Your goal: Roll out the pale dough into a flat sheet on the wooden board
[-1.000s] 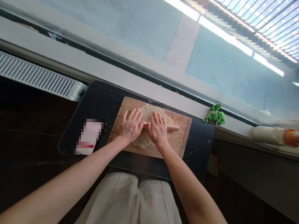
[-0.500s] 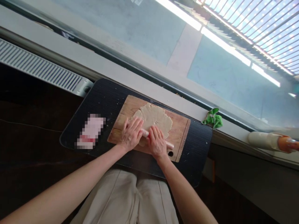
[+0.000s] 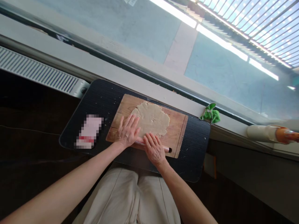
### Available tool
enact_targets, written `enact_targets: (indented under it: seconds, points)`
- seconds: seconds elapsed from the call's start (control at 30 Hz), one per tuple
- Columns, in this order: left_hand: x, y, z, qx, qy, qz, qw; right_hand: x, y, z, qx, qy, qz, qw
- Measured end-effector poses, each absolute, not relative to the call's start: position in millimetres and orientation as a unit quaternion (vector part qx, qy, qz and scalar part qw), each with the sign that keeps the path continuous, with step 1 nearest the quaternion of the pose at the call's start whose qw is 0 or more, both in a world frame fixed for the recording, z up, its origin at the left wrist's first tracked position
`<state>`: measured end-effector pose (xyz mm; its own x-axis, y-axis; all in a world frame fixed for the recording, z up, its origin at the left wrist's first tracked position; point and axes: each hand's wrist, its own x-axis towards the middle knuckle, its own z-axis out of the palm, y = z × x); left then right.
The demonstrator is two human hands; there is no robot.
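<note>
A flattened, uneven sheet of dough (image 3: 155,117) lies on a wooden cutting board (image 3: 177,129). Across the near part of the board is a slim, light rolling pin (image 3: 140,140), its right end close to the board's round hole. My left hand (image 3: 127,132) rests palm down over the pin's left part, fingers outstretched and somewhat spread. Flat on the pin farther right lies my right hand (image 3: 154,149), fingers extended forward. Both palms hide parts of the pin. The dough's near edge is just beyond the pin and fingertips.
The board sits on a black table (image 3: 102,96) dusted with crumbs. A pixelated pinkish item (image 3: 90,129) lies left of the board. On the windowsill are a green cloth (image 3: 211,114) and a pale bottle-like object (image 3: 261,133). A radiator (image 3: 46,71) stands at left.
Both hands and the rolling pin have come back toward my body, off much of the dough and onto the board's near edge. The view has shifted slightly.
</note>
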<state>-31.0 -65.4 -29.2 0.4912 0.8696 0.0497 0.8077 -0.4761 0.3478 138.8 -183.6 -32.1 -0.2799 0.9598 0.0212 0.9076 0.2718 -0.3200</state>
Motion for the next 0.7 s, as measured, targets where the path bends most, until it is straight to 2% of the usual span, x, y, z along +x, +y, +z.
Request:
enact_targets:
  seconds: [0.27,0.5,0.7]
  points:
    - [-35,-60,-32,0.855,0.492,0.094,0.135,146,-146,-32,-0.595,-0.787,0.134,0.092]
    - [-51,-95,-29,0.869,0.465,0.079,0.15,132,-185,-36,-0.581,-0.799,0.116,0.102]
    - [-38,-54,-29,0.837,0.519,0.122,0.127,141,-105,-28,-0.627,-0.763,0.122,0.099]
